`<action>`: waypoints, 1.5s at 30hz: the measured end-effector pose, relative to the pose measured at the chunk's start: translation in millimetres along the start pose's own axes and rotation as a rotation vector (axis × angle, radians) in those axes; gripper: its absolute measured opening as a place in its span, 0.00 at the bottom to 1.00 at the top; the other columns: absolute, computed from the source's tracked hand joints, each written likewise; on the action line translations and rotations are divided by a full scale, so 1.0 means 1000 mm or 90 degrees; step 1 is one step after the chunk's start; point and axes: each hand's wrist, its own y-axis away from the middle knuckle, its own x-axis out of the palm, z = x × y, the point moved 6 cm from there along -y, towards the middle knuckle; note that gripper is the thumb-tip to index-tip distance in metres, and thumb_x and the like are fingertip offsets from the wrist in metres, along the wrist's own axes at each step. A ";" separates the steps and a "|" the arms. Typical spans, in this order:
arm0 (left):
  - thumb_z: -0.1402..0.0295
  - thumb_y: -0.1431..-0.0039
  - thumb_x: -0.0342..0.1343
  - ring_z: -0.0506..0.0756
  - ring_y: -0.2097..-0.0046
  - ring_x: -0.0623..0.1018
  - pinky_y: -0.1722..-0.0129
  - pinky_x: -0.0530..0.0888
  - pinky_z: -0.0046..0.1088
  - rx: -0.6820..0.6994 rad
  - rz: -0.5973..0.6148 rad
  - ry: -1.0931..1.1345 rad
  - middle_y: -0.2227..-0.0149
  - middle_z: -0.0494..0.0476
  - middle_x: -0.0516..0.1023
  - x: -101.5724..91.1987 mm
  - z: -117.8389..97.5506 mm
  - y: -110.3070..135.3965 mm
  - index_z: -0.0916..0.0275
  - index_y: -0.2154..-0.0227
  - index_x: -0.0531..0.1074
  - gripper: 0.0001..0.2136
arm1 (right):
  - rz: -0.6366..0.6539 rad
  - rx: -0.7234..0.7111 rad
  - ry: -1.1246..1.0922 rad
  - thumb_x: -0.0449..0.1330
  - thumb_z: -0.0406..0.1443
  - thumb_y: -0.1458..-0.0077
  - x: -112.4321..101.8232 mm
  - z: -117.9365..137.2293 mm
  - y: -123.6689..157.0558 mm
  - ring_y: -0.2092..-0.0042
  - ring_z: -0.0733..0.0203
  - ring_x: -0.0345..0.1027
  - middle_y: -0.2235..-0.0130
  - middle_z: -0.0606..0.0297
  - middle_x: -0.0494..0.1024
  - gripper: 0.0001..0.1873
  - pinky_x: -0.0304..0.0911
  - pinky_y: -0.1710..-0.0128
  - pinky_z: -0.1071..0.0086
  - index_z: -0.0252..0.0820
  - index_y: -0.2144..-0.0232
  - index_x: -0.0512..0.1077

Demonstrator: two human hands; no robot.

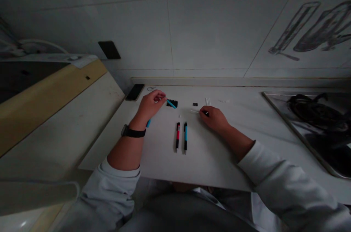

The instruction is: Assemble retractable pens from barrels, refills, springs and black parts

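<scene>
My left hand [152,103] is closed in a pinch on a blue pen barrel [171,103], held over a row of black grip pieces [173,101]. A thin whitish pen refill [194,111] sticks out leftward from the closed fingers of my right hand [214,116]. Below and between the hands, a red pen [178,137] and a blue pen [185,137] lie side by side. Another blue piece [148,123] shows partly beside my left wrist. Small black parts [195,104] and several thin white tubes [207,101] lie beyond my right hand.
A phone [135,92] and a small ring-like item [151,88] lie at the back left of the white counter [164,159]. Tiny clear pieces [224,101] sit at the back right. A gas stove [315,122] stands on the right, a pale cabinet-like box [90,107] on the left.
</scene>
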 end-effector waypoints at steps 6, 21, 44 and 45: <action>0.66 0.41 0.62 0.55 0.65 0.80 0.62 0.77 0.32 -0.042 0.024 -0.043 0.66 0.56 0.83 -0.027 0.019 -0.005 0.60 0.63 0.81 0.06 | 0.001 -0.005 -0.010 0.56 0.38 0.37 0.001 0.002 0.001 0.61 0.54 0.75 0.60 0.58 0.83 0.10 0.63 0.60 0.64 0.44 0.63 0.78; 0.62 0.51 0.70 0.54 0.73 0.77 0.70 0.70 0.30 -0.103 0.297 -0.324 0.73 0.55 0.82 0.013 0.070 0.011 0.58 0.74 0.80 0.07 | 0.024 0.001 0.013 0.56 0.39 0.37 0.003 0.003 0.002 0.61 0.54 0.75 0.60 0.58 0.84 0.11 0.64 0.61 0.65 0.44 0.62 0.79; 0.68 0.50 0.69 0.55 0.69 0.77 0.68 0.67 0.30 -0.168 0.331 -0.369 0.71 0.54 0.82 -0.002 0.058 0.015 0.59 0.71 0.82 0.03 | -0.013 -0.048 -0.186 0.56 0.42 0.34 -0.001 0.019 0.007 0.65 0.58 0.72 0.62 0.61 0.82 0.09 0.63 0.62 0.65 0.45 0.60 0.74; 0.68 0.49 0.69 0.55 0.70 0.77 0.69 0.67 0.30 -0.169 0.326 -0.359 0.71 0.54 0.82 -0.002 0.055 0.014 0.59 0.71 0.81 0.03 | -0.015 -0.043 -0.203 0.56 0.42 0.35 0.000 0.019 0.007 0.66 0.58 0.72 0.62 0.61 0.82 0.09 0.63 0.62 0.65 0.46 0.60 0.74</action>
